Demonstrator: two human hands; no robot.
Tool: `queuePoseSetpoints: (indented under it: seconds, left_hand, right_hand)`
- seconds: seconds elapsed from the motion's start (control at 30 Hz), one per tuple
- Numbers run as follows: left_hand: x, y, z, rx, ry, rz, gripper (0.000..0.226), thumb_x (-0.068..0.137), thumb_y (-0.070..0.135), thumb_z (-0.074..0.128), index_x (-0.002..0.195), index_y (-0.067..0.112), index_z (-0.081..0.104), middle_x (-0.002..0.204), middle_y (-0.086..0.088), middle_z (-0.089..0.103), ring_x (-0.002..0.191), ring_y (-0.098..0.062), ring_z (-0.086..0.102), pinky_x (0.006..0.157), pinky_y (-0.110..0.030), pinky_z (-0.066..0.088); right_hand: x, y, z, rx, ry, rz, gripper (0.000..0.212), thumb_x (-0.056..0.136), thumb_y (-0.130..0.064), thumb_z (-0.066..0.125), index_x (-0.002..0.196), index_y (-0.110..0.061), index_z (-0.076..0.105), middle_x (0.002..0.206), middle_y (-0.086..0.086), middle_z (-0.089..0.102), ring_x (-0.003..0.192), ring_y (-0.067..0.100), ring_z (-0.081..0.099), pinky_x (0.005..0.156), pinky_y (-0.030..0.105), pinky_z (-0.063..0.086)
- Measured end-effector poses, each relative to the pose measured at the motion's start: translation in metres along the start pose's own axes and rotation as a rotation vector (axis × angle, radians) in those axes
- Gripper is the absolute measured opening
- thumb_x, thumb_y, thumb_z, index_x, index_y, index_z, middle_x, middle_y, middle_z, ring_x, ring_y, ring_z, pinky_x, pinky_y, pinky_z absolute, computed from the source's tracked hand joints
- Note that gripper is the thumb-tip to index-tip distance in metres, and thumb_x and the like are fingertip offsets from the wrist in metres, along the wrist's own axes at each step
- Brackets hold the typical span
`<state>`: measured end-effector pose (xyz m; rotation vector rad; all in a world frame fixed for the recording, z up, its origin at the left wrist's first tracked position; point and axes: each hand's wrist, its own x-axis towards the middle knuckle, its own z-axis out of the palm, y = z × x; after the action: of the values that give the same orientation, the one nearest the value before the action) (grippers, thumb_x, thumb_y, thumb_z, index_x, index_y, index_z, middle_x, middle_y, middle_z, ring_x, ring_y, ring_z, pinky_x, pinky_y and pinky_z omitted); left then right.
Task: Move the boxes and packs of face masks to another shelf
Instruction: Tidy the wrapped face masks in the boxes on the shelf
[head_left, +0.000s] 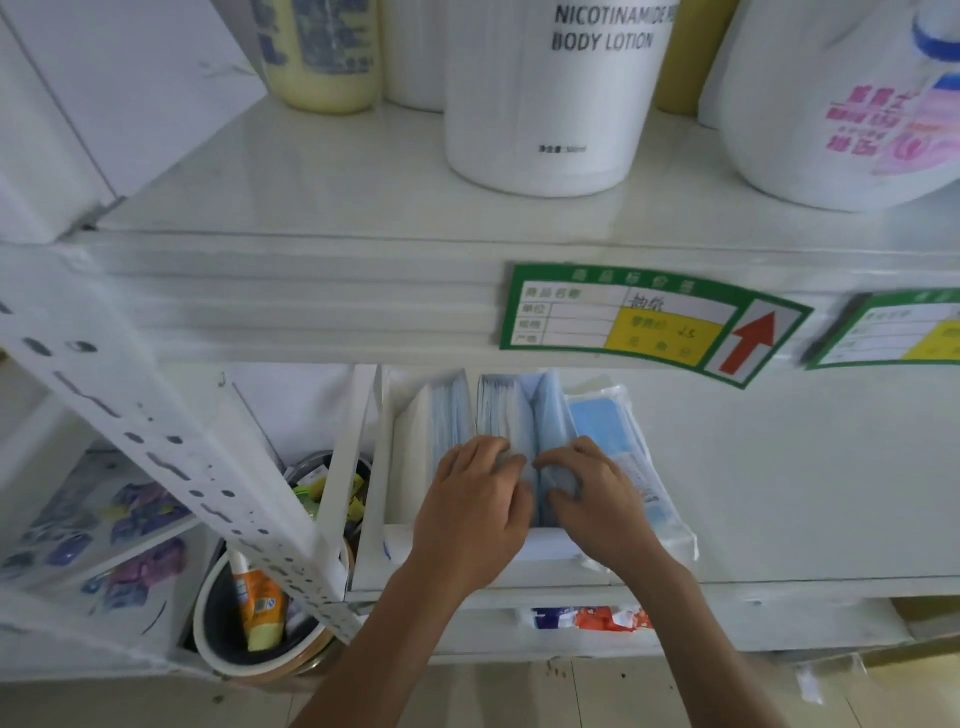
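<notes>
Gripping the standing face masks (506, 415) inside the open white box (400, 467) on the lower shelf (779, 519), left hand (475, 512) and right hand (597, 499) fingers curl on them; loose masks may fan out, or snag the sealed mask pack (618, 436) beside.

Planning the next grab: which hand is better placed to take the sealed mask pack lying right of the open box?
Right, probably. The right hand already lies against the sealed mask pack; the left hand sits over the masks in the open box.

White metal shelving (363, 306) over a pale tiled floor (597, 696)
</notes>
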<state>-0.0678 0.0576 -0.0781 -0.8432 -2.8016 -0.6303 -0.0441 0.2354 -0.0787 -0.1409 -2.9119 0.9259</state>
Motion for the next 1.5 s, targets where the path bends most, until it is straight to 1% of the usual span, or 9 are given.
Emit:
queuePoseSetpoints:
  seconds: [0.17, 0.27, 0.47, 0.63, 0.77, 0.93, 1.1, 1.3, 1.5]
  left_hand:
    - [0.003, -0.001, 0.001, 0.065, -0.036, 0.055, 0.043, 0.098, 0.030, 0.040, 0.134, 0.017, 0.059, 0.137, -0.002, 0.052, 0.136, -0.021, 0.043, 0.116, -0.038, 0.031]
    - [0.003, 0.002, -0.007, -0.044, -0.032, 0.094, 0.045, 0.102, 0.029, 0.036, 0.145, 0.021, 0.049, 0.147, 0.000, 0.047, 0.141, -0.019, 0.038, 0.118, -0.037, 0.031]
    - [-0.019, -0.010, -0.024, -0.134, 0.071, -0.034, 0.050, 0.102, 0.036, 0.038, 0.150, 0.025, 0.032, 0.135, 0.006, 0.052, 0.118, -0.009, 0.052, 0.096, -0.022, 0.043]
    - [-0.033, -0.017, -0.032, -0.110, -0.037, -0.116, 0.065, 0.098, 0.051, 0.033, 0.155, 0.032, 0.008, 0.136, 0.007, 0.048, 0.119, -0.009, 0.051, 0.097, -0.021, 0.037]
    - [-0.038, -0.024, -0.040, 0.045, -0.136, -0.203, 0.053, 0.103, 0.051, 0.030, 0.152, 0.030, 0.019, 0.144, 0.002, 0.043, 0.134, -0.020, 0.041, 0.114, -0.036, 0.036]
    - [-0.036, -0.028, -0.046, 0.198, -0.207, -0.232, 0.051, 0.102, 0.058, 0.019, 0.147, 0.035, 0.029, 0.147, -0.006, 0.043, 0.138, -0.028, 0.038, 0.116, -0.042, 0.029]
    - [-0.027, -0.023, -0.041, 0.255, -0.188, -0.139, 0.054, 0.102, 0.059, 0.016, 0.144, 0.033, 0.037, 0.148, 0.000, 0.047, 0.136, -0.025, 0.043, 0.115, -0.045, 0.031]
    - [-0.033, -0.029, -0.044, 0.212, -0.110, -0.238, 0.065, 0.101, 0.059, 0.013, 0.116, 0.019, 0.062, 0.148, -0.005, 0.044, 0.139, -0.026, 0.039, 0.117, -0.040, 0.028]
    - [-0.025, -0.040, -0.045, 0.156, -0.080, -0.223, 0.029, 0.097, 0.022, 0.046, 0.125, 0.021, 0.056, 0.157, 0.000, 0.035, 0.145, -0.023, 0.030, 0.120, -0.038, 0.026]
  right_hand:
    - [0.000, -0.011, -0.006, 0.006, 0.144, -0.016, 0.045, 0.078, -0.005, 0.063, 0.115, -0.031, 0.067, 0.088, -0.024, 0.044, 0.082, 0.009, 0.049, 0.074, 0.024, 0.036]
    - [0.002, -0.018, -0.013, 0.119, 0.183, 0.064, 0.048, 0.080, -0.001, 0.062, 0.121, -0.026, 0.067, 0.100, -0.011, 0.057, 0.088, 0.016, 0.057, 0.068, 0.009, 0.034]
    - [0.003, -0.024, -0.038, 0.167, 0.176, 0.111, 0.070, 0.083, -0.005, 0.065, 0.145, -0.031, 0.047, 0.109, -0.004, 0.055, 0.094, 0.023, 0.057, 0.079, 0.026, 0.038]
    - [0.003, -0.025, -0.068, 0.233, 0.247, 0.163, 0.052, 0.081, -0.013, 0.072, 0.124, -0.026, 0.046, 0.101, 0.002, 0.061, 0.082, 0.026, 0.062, 0.062, 0.029, 0.040]
    - [0.003, -0.033, -0.084, 0.339, 0.341, 0.142, 0.039, 0.079, -0.011, 0.076, 0.091, -0.031, 0.044, 0.090, -0.011, 0.059, 0.071, 0.015, 0.065, 0.050, 0.023, 0.040]
    - [0.003, -0.041, -0.082, 0.477, 0.361, 0.113, 0.038, 0.081, -0.007, 0.077, 0.085, -0.031, 0.048, 0.085, -0.010, 0.061, 0.070, 0.010, 0.066, 0.049, 0.024, 0.049]
    - [-0.003, -0.042, -0.076, 0.571, 0.297, 0.108, 0.035, 0.083, -0.005, 0.074, 0.099, -0.030, 0.055, 0.091, 0.000, 0.064, 0.073, 0.023, 0.071, 0.047, 0.027, 0.049]
    - [-0.011, -0.042, -0.077, 0.636, 0.277, 0.107, 0.048, 0.083, 0.000, 0.074, 0.120, -0.027, 0.058, 0.093, 0.007, 0.064, 0.072, 0.029, 0.070, 0.059, 0.044, 0.058]
    - [-0.009, -0.060, -0.060, 0.625, 0.245, 0.067, 0.055, 0.082, -0.005, 0.075, 0.123, -0.036, 0.054, 0.097, 0.006, 0.062, 0.071, 0.033, 0.067, 0.062, 0.047, 0.057]
